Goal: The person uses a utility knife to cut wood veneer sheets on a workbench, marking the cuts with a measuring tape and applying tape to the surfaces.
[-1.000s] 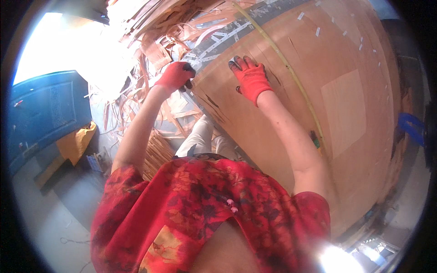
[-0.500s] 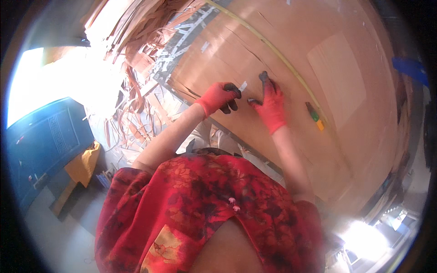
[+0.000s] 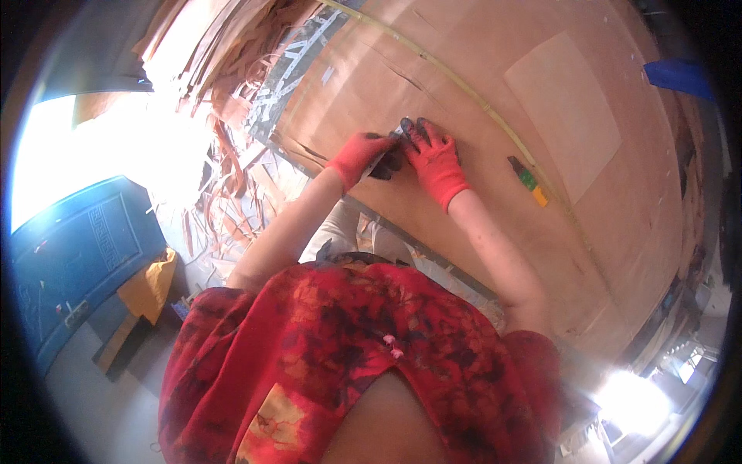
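Note:
In red gloves with dark fingertips, my left hand pinches a thin pale strip at the middle of a large wooden veneer sheet. My right hand rests just beside it, fingers stretched out on the sheet, their tips touching near the strip. A long yellow rod crosses the sheet to the right of both hands. Near it lies a small tool with a dark end and green-and-yellow handle. Thin dark cracks and short pieces of white tape mark the sheet's left part.
Veneer scraps are heaped along the left, beside a grey edge strip with white tape bits. A blue panel door and an orange sack stand at lower left. A blue object is at upper right.
My left hand has moved right from the sheet's edge onto its middle, now pinching the strip. My right hand has shifted lower in view, beside the left. The view has also shifted.

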A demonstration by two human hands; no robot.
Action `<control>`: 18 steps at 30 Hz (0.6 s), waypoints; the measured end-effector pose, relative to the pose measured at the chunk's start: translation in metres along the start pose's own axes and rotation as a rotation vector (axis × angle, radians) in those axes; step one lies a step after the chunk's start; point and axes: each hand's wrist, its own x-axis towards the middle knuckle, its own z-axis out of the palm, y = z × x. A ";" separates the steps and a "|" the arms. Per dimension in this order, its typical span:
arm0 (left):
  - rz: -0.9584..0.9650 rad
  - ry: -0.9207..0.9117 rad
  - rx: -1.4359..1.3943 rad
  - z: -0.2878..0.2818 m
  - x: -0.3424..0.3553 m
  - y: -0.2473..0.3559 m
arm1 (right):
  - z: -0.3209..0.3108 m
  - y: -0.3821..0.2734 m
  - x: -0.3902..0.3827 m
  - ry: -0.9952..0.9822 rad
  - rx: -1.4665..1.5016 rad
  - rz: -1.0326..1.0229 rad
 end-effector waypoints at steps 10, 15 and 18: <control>-0.006 0.127 0.903 -0.050 -0.045 0.028 | -0.013 -0.006 0.004 -0.029 -0.013 -0.051; 0.010 -0.001 0.534 -0.046 -0.043 0.063 | -0.044 -0.003 0.001 0.041 0.241 0.039; 0.115 -0.083 0.452 0.000 -0.008 0.081 | -0.059 0.012 -0.003 0.236 0.500 0.291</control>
